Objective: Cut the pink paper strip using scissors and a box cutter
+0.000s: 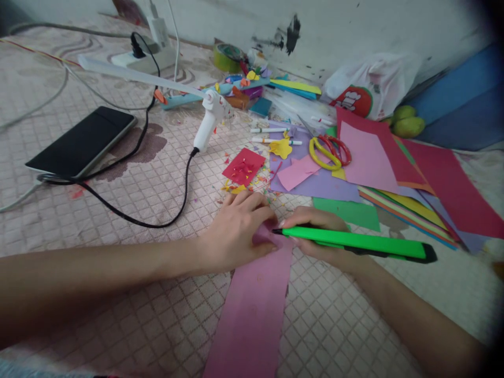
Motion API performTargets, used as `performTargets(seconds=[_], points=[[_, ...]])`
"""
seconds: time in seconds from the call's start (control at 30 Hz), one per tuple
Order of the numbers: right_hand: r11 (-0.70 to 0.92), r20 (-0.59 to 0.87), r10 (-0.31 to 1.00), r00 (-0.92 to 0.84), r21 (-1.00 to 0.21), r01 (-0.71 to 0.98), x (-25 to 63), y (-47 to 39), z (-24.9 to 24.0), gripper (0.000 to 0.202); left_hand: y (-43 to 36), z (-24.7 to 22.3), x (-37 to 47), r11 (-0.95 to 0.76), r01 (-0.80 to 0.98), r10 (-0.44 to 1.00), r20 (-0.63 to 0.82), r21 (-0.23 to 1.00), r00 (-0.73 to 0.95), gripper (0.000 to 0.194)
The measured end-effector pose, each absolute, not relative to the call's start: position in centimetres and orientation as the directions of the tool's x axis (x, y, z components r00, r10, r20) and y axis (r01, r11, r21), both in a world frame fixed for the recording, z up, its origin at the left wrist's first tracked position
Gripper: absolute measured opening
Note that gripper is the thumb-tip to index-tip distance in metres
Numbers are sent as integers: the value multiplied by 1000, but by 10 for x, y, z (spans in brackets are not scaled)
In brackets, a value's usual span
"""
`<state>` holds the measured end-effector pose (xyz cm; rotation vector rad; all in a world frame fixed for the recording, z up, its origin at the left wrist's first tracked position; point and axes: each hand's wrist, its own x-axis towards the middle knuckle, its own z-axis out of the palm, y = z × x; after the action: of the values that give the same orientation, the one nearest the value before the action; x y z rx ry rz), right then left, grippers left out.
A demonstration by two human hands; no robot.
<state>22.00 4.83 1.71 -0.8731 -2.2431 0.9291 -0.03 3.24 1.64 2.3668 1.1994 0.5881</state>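
A long pink paper strip [252, 315] runs from the lower edge up between my hands. Its far end is curled or folded up. My left hand [236, 226] is bent round that end, thumb on the near side and fingers beyond, gripping the paper. In my right hand [318, 231] is a long bright green pen-shaped tool [354, 241] with a black tip and black tail. My fingers hold it close to the tip, which points left over the raised paper. Whether the tip touches the paper I cannot tell. My right fingers are partly hidden behind the tool.
Beyond my hands are a red paper square [244, 167] with scraps, yellow-and-red scissors [331, 152], markers [275, 140] and stacked coloured papers [413, 205]. A white glue gun [207, 123] trails a black cord past a phone [84, 139]. A power strip [145, 58] and plastic bag [374, 89] lie behind.
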Motion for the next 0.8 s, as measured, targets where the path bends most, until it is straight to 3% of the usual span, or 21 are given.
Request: performTargets(seconds=[0.8], points=[[585, 254, 730, -634, -712, 389, 215, 47, 21, 24, 32, 17, 0, -538, 641, 824, 179, 548, 538, 27]])
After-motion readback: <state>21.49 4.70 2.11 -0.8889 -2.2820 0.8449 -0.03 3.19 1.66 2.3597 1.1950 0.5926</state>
